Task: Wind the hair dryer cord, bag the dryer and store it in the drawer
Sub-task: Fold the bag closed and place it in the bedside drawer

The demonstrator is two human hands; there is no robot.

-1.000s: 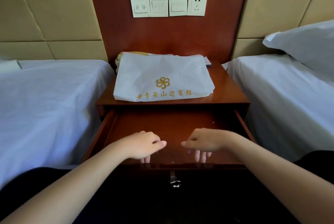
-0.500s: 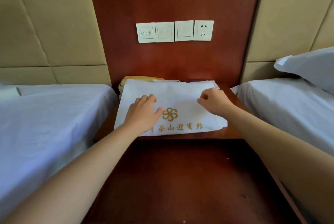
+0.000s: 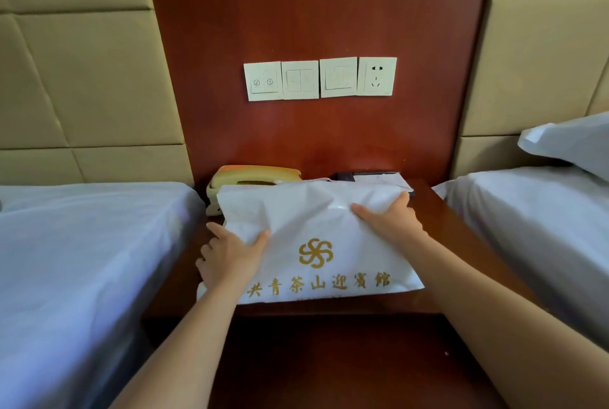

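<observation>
Head view: creased white bag (image 3: 306, 210) with gold logo and lettering.

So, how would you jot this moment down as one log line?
left hand: grips white bag, left edge | right hand: grips its upper right | white bag: on nightstand | drawer: open

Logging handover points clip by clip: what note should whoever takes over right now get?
Left hand grips the white bag at its left edge; right hand grips its upper right part.
The bag lies on the nightstand, in front of the phone; the drawer below is open.
Dryer and cord not visible, presumably bagged already.
Left: lower the bag into the drawer, close it.
</observation>
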